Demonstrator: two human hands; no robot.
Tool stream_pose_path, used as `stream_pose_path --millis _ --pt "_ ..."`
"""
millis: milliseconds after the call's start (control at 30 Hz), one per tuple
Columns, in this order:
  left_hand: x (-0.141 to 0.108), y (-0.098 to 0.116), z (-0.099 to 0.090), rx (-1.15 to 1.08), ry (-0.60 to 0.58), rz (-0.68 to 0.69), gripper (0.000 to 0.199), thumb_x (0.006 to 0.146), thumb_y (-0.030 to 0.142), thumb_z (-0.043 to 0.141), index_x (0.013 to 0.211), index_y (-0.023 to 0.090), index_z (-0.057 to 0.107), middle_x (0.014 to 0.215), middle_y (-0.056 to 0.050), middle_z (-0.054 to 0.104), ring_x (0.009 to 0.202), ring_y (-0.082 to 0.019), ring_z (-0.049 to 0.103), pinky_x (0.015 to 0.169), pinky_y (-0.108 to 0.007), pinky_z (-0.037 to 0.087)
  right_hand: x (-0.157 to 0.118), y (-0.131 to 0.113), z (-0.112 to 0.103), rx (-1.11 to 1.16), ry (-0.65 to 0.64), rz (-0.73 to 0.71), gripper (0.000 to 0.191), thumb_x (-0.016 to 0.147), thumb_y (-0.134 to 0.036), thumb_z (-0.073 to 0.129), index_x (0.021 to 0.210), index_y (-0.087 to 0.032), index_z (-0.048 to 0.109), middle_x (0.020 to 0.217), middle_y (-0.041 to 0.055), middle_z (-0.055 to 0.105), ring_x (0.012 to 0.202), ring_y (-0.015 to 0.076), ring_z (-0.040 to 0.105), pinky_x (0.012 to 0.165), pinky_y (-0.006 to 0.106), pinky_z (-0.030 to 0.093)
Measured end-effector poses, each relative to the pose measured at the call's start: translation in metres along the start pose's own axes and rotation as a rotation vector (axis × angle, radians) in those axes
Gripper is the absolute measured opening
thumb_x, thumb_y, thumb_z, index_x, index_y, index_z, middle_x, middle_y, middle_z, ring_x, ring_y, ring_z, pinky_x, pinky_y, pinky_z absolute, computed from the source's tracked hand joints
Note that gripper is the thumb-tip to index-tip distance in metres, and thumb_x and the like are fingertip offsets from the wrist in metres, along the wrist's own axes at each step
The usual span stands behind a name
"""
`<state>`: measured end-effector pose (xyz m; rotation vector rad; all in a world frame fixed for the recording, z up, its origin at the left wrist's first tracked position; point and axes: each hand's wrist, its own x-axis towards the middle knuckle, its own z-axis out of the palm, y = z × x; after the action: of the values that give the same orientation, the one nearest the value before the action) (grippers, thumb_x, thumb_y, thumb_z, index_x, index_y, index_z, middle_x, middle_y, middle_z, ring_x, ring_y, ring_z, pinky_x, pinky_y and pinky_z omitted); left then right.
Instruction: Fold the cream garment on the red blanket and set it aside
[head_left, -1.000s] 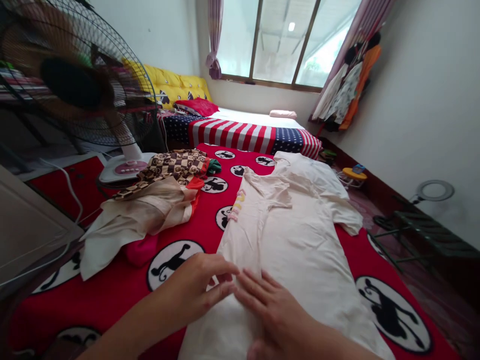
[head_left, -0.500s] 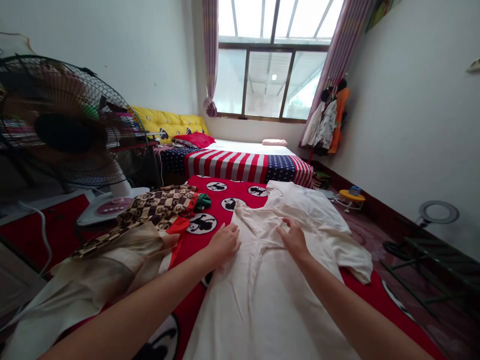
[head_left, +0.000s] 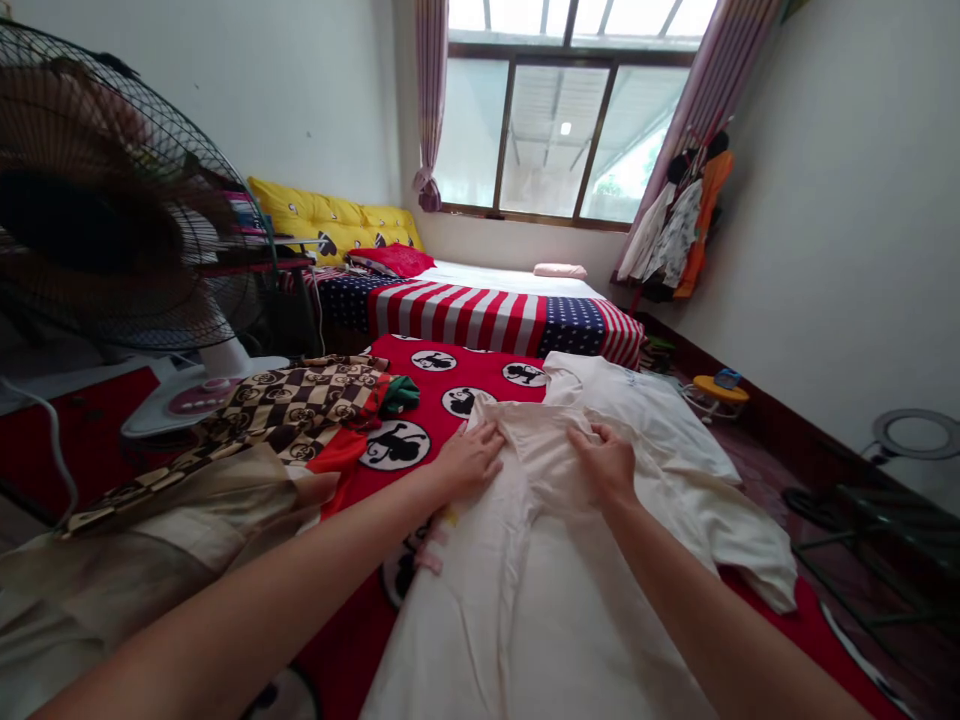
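Observation:
A long cream garment point(head_left: 570, 600) with a collar and a front opening is spread over a red blanket point(head_left: 480, 365) printed with monkey figures in white circles. My left hand point(head_left: 471, 460) rests flat on its upper left edge, fingers stretched out. At the upper right, near the collar, my right hand point(head_left: 607, 462) has its fingers curled in on the cloth. Partly under the cream garment lies a white T-shirt point(head_left: 637, 400). A small pale pink thing point(head_left: 431, 552) shows beside the garment's left edge.
Left are a brown checked cloth point(head_left: 300, 405), a sheer beige garment point(head_left: 202, 540) and a standing fan point(head_left: 112, 220). Beyond is a bed with a striped, starred cover point(head_left: 465, 315). On the right stand a yellow stool point(head_left: 720, 390) and a ring light point(head_left: 915, 435).
My right hand has gone from loosely open to curled on the cloth near the collar. The cloth there looks smoother and wider. The view has shifted slightly.

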<state>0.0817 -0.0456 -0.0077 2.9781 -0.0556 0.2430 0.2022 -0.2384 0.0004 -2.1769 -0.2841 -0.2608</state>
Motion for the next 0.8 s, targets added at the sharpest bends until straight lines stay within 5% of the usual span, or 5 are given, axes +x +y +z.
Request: stream_pose_path --millis 333,467,600,700,800 --pt "0.031 -0.014 0.002 0.071 0.041 -0.129 0.058 0.089 0.044 0.04 0.138 0.013 0.041 0.144 -0.019 0.042 0.128 -0.031 0.045 0.102 -0.047 0.037 -0.001 0.027 -0.02 -0.287 -0.092 0.035 0.043 0.066 -0.019 0.062 0.108 -0.011 0.064 0.103 0.0165 0.067 0.093 0.0312 0.065 0.078 0.039 0.05" --pt "0.037 -0.015 0.005 0.12 -0.006 -0.187 0.068 0.087 0.051 0.039 0.144 0.015 0.035 0.15 -0.017 0.034 0.134 -0.034 0.036 0.103 -0.05 0.033 -0.023 0.006 -0.025 -0.473 -0.049 -0.245 0.051 0.073 -0.007 0.049 0.121 -0.019 0.06 0.14 0.0131 0.047 0.124 0.0318 0.047 0.098 0.044 0.041" --pt "0.038 -0.016 0.002 0.156 -0.065 -0.238 0.074 0.084 0.059 0.038 0.142 0.012 0.04 0.149 -0.021 0.035 0.133 -0.038 0.035 0.102 -0.051 0.031 -0.041 0.001 -0.013 -0.593 -0.29 -0.576 0.049 0.092 -0.031 0.042 0.139 -0.02 0.045 0.151 0.0078 0.034 0.138 0.0253 0.032 0.11 0.046 0.029" --pt "0.039 -0.014 -0.003 0.172 -0.103 -0.275 0.078 0.085 0.06 0.035 0.143 0.007 0.036 0.151 -0.024 0.029 0.135 -0.037 0.033 0.101 -0.051 0.031 -0.048 0.009 -0.006 -0.682 -0.486 -0.51 0.059 0.095 -0.051 0.034 0.145 -0.022 0.035 0.156 0.007 0.022 0.144 0.0263 0.016 0.113 0.055 0.016" --pt "0.039 -0.004 -0.008 0.184 -0.116 -0.322 0.075 0.085 0.056 0.04 0.141 0.005 0.04 0.149 -0.027 0.031 0.134 -0.041 0.034 0.101 -0.056 0.029 -0.052 0.013 -0.007 -0.697 -0.515 -0.438 0.064 0.094 -0.056 0.032 0.147 -0.021 0.03 0.157 0.0086 0.013 0.145 0.0264 0.009 0.113 0.056 0.013"
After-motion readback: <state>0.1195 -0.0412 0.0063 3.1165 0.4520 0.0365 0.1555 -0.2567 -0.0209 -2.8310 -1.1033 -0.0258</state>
